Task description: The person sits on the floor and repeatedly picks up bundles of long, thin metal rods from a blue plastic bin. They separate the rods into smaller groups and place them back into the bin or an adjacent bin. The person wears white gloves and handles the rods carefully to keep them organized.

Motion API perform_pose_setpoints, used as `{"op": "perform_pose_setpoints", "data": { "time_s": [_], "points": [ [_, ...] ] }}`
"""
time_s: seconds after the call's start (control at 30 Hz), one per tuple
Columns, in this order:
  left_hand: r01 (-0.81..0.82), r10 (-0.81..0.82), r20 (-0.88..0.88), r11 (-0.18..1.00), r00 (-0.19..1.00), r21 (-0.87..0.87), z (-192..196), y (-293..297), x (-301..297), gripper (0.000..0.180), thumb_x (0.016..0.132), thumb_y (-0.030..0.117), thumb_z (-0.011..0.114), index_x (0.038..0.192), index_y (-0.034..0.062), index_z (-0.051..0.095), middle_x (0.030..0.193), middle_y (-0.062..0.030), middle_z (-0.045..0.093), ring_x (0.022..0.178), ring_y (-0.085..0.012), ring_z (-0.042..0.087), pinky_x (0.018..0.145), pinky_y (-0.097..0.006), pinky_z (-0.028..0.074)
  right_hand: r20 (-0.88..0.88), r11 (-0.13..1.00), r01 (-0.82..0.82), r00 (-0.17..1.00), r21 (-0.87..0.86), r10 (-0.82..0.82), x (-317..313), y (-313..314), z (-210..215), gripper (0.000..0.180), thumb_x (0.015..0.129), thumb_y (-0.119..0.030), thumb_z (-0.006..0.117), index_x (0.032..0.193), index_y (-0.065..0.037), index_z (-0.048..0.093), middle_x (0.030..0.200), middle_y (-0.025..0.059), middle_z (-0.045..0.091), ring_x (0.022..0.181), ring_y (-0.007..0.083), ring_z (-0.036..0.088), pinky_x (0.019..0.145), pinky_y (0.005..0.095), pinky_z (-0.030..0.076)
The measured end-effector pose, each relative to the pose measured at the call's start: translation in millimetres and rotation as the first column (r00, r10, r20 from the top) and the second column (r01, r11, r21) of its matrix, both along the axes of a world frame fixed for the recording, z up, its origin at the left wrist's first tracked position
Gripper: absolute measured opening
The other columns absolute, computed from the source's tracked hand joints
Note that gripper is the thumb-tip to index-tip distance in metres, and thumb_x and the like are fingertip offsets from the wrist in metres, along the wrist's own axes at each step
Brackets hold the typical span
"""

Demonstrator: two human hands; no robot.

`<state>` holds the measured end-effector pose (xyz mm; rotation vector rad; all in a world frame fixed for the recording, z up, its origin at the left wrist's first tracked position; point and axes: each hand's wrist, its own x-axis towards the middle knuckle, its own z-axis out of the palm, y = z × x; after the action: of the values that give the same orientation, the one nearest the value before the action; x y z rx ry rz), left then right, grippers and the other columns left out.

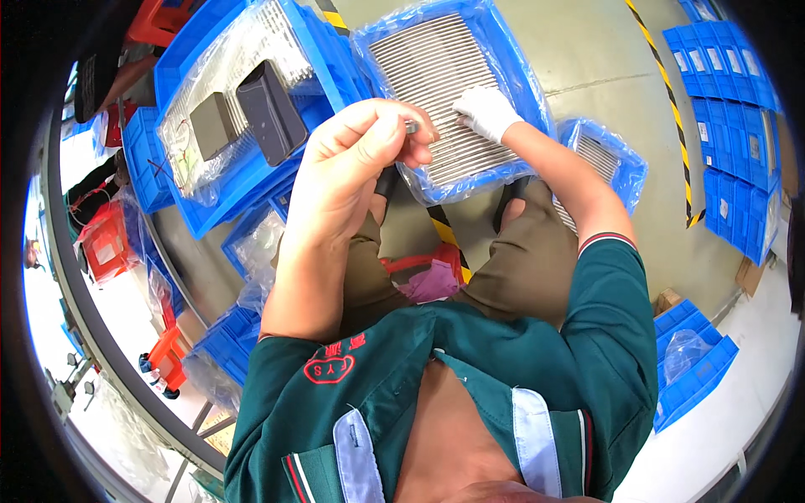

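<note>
My bare left hand (356, 155) is raised in front of me, its thumb and fingers pinched on a small silvery metal piece (411, 127). Only the round end of that piece shows; the fingers cover the rest. Below and beyond it, a blue crate (530, 80) lined with clear plastic holds closely laid rows of thin metal rods (436, 59). My right hand (488, 114), in a white glove, reaches into this crate from the right. Its bunched fingertips rest on the rods, and whatever they grip is hidden.
At the left, stacked blue crates (191, 211) carry plastic-wrapped metal parts, a dark open case (272, 113) and a grey block (213, 126). A smaller crate (635, 172) of rods stands at the right. More blue crates (734, 130) are stacked beyond yellow-black floor tape (671, 92).
</note>
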<state>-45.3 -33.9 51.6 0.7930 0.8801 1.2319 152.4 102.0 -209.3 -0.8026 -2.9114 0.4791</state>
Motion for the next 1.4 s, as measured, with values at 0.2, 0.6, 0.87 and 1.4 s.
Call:
{"op": "perform_pose_setpoints", "data": {
  "time_s": [0.2, 0.6, 0.87, 1.4],
  "points": [
    [0.020, -0.020, -0.015, 1.000, 1.000, 0.003, -1, 0, 0, 0.024, 0.091, 0.023, 0.056, 0.094, 0.0000, 0.063, 0.093, -0.0081, 0.063, 0.079, -0.0127, 0.059, 0.072, -0.027, 0.046, -0.128, 0.997, 0.054, 0.991, 0.058, -0.046, -5, -19, -10, 0.005, 0.075, -0.017, 0.058, 0.074, -0.014, 0.061, 0.072, 0.0104, 0.057, 0.075, 0.0313, 0.058, 0.065, 0.0430, 0.046],
    [0.050, -0.051, -0.038, 0.999, 0.998, -0.008, 2, -5, 3, 0.031, 0.094, 0.029, 0.052, 0.091, -0.0016, 0.059, 0.094, -0.0148, 0.058, 0.079, -0.0186, 0.054, 0.074, -0.030, 0.044, 0.267, -0.195, 0.190, 0.512, -0.962, -0.817, 48, 16, -12, 0.062, 0.096, -0.050, 0.031, 0.129, -0.001, 0.048, 0.122, 0.0117, 0.057, 0.109, 0.0221, 0.056, 0.096, 0.0315, 0.042],
    [0.050, -0.051, -0.030, 0.999, 0.998, -0.021, 3, -4, 8, 0.031, 0.094, 0.029, 0.052, 0.090, -0.0013, 0.059, 0.094, -0.0146, 0.058, 0.079, -0.0183, 0.054, 0.074, -0.030, 0.044, 0.396, -0.414, 0.048, 0.414, -0.909, -0.820, 22, -2, 29, 0.060, 0.099, -0.048, 0.025, 0.130, -0.002, 0.048, 0.123, 0.0095, 0.057, 0.109, 0.0207, 0.056, 0.097, 0.0299, 0.042],
    [0.076, -0.076, 0.008, 0.993, 0.997, -0.090, -16, 5, 31, 0.032, 0.092, 0.031, 0.056, 0.098, 0.0003, 0.060, 0.095, -0.0137, 0.059, 0.081, -0.0221, 0.054, 0.073, -0.034, 0.045, -0.052, 0.077, 0.283, 0.095, -0.956, -0.994, 237, -51, 1, 0.048, 0.086, -0.039, 0.059, 0.120, -0.005, 0.055, 0.113, 0.0093, 0.063, 0.102, 0.0200, 0.061, 0.085, 0.0307, 0.047]
  ]
}}
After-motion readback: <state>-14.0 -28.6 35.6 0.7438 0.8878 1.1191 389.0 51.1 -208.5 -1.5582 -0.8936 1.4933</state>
